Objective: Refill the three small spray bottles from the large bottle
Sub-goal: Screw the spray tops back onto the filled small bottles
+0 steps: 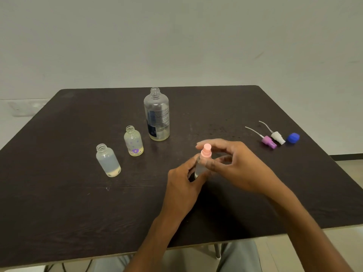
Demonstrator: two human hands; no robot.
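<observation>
A small clear spray bottle (200,169) with a pink spray top (206,151) stands near the table's middle. My left hand (183,182) grips its body. My right hand (233,163) pinches the pink top between thumb and fingers. The large clear bottle (157,114) stands uncapped farther back, with a little liquid at its bottom. Two small uncapped bottles stand to the left: a frosted one (108,160) and one with purple flowers (134,141).
On the dark table (59,193) at the right lie a purple spray head (268,141), a white spray head (277,136) and a blue cap (293,138). A pale wall rises behind. My legs show under the front edge.
</observation>
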